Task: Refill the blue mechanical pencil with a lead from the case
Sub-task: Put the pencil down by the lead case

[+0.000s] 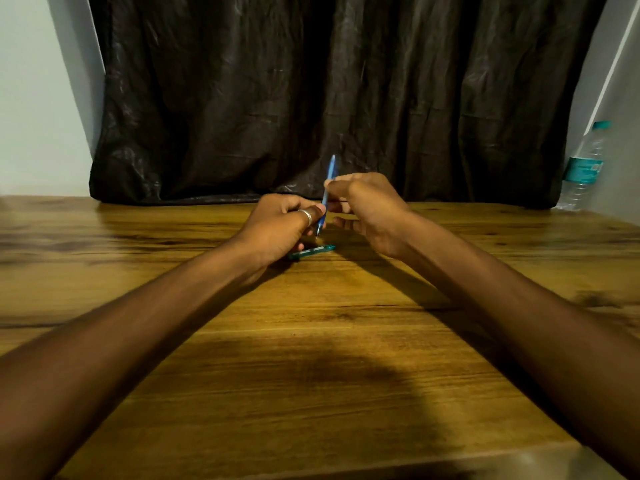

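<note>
The blue mechanical pencil [329, 181] stands almost upright above the table, tip down and cap end up. My left hand [282, 225], with a ring on one finger, pinches its lower barrel near the tip. My right hand [363, 206] grips the barrel higher up, fingers curled around it. Just below the tip, a flat teal lead case [313, 251] lies on the wooden table [311, 341], partly hidden by my left hand. No loose lead can be made out.
A dark wrinkled cloth [329, 98] hangs along the table's far edge. A clear water bottle with a teal label [583, 168] stands at the far right by the wall.
</note>
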